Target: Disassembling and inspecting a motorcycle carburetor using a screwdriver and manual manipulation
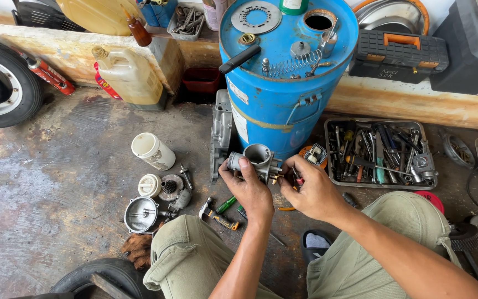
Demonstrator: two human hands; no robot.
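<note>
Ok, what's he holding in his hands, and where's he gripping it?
Both hands hold a small grey metal carburetor. The left hand grips its left end; the right hand pinches its right side, where the exact contact is too small to tell.

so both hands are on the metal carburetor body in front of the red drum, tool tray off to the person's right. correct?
Not quite: the drum is blue, not red, as the head view shows. The rest holds: the left hand and right hand are both on the metal carburetor body in front of it, and the tool tray sits to the person's right.
</note>
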